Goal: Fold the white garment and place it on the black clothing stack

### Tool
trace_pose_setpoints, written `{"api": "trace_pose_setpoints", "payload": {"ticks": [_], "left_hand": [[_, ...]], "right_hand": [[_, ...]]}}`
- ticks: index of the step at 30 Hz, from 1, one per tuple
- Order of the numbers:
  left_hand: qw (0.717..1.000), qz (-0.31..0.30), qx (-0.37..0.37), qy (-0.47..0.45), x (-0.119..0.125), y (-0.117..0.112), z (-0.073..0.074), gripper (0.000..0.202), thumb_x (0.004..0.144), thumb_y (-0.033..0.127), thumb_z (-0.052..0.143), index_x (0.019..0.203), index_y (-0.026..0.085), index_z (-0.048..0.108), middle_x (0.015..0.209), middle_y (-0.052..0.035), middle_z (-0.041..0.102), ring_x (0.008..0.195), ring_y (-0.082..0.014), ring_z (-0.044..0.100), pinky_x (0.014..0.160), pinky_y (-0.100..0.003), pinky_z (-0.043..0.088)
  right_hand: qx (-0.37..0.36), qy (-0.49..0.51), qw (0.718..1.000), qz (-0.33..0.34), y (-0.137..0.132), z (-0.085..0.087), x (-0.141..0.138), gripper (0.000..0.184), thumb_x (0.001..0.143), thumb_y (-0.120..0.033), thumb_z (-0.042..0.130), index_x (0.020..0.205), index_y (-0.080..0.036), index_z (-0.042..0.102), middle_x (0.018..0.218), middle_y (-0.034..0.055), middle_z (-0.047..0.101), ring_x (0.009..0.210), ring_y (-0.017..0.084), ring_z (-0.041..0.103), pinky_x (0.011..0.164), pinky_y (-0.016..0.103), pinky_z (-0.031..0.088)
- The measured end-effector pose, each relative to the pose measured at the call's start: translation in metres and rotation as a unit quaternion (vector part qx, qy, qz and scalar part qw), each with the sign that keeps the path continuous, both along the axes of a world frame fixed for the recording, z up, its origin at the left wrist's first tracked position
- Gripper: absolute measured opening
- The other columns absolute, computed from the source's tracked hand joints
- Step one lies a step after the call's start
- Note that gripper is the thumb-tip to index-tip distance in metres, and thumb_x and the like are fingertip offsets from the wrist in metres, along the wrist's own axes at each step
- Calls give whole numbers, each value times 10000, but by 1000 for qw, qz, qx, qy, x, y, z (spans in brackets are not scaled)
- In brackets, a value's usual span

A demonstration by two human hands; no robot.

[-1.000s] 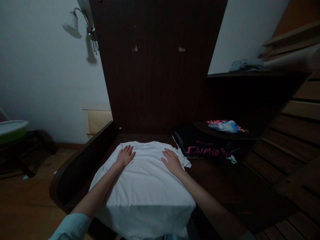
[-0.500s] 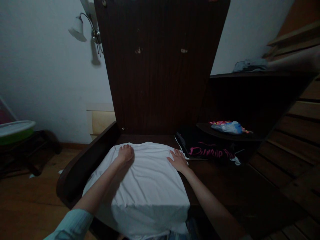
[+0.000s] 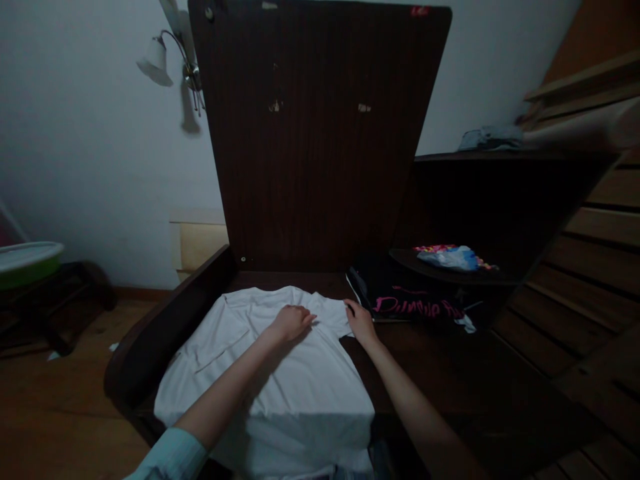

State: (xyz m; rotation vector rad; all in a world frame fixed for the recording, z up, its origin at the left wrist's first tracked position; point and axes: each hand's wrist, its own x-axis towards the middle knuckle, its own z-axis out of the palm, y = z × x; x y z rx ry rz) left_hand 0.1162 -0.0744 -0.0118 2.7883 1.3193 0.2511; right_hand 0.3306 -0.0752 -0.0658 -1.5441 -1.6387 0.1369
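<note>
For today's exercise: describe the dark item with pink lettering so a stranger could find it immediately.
Start at the tall dark wooden panel standing upright behind the white shirt. At its lower right corner lies a black item. Unlike the plain white shirt, it carries pink script lettering.
</note>
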Motion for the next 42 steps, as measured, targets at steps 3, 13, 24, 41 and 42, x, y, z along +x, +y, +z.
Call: {"api": "trace_pose_setpoints", "payload": {"ticks": [3, 13, 24, 41, 42], "left_hand": [[996, 78, 51, 12, 7, -1, 5, 438, 894, 355, 286, 827, 145, 664, 849, -117, 651, 824, -221, 596, 773, -331, 393], [983, 145, 103, -48, 32, 13, -24, 381, 874, 344, 351, 852, 101, 644, 883, -147, 600, 911, -250, 515, 764, -346, 382], [981, 144, 115, -61, 28, 11, -26, 241, 866, 237, 357, 907, 161, 582, 929, -89, 565, 925, -217, 496, 782, -324, 378], [991, 73, 71, -89, 25, 16, -28, 265, 873, 155, 337, 986, 183, 575, 994, -68, 597, 954, -196, 515, 816, -321, 389], [991, 67, 69, -91, 25, 17, -28, 263, 873, 165, 341, 981, 183, 581, 988, -64, 606, 943, -193, 524, 813, -318, 394]], "right_hand": [[-28, -15, 999, -34, 1, -2, -4, 223, 753, -196, 471, 911, -145, 620, 1020, 125, 629, 991, 219, 565, 896, 354, 402], [-38, 249, 968, -21, 1, 5, 0, 70, 692, -276, 468, 664, -212, 473, 615, -9, 564, 673, 173, 567, 671, 285, 414], [-185, 467, 854, 135, -7, 14, 2, 393, 502, -353, 686, 832, -155, 603, 741, 44, 658, 669, 182, 611, 595, 266, 456], [49, 41, 997, -42, -2, 5, 2, 526, 743, -156, 426, 1264, -98, 378, 1221, 168, 447, 1152, 229, 442, 972, 380, 350], [50, 31, 997, -41, -2, 5, 3, 538, 733, -144, 433, 1265, -94, 374, 1216, 168, 452, 1146, 231, 447, 965, 379, 359]]}}
